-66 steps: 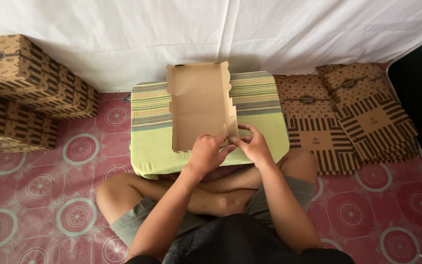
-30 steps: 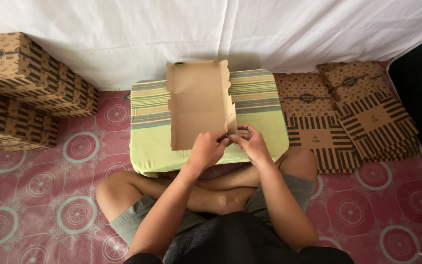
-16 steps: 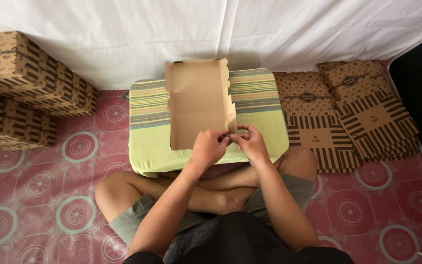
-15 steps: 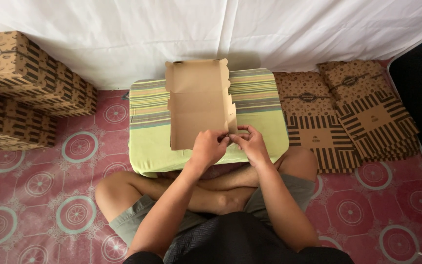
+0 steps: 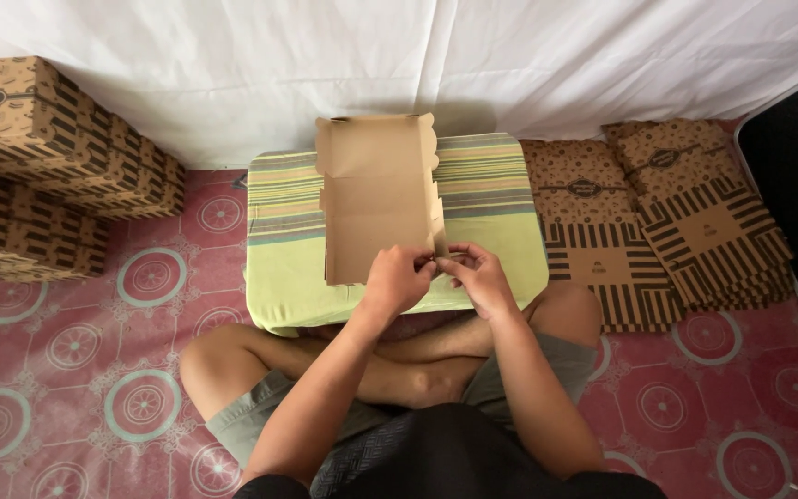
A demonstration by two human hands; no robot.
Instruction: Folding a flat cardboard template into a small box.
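Note:
A plain brown cardboard box blank, partly folded with raised side flaps, lies on a small low table covered by a green striped cloth. My left hand and my right hand meet at the blank's near right corner. Both pinch the small corner flap there, fingers closed on the cardboard. I sit cross-legged on the floor right behind the table.
Assembled printed brown boxes are stacked at the left against a white sheet backdrop. Flat printed box blanks lie in piles on the floor to the right. The floor mat is pink with round patterns.
The hands keep working the same near right corner. The blank has shifted slightly away from me on the table; otherwise little has moved.

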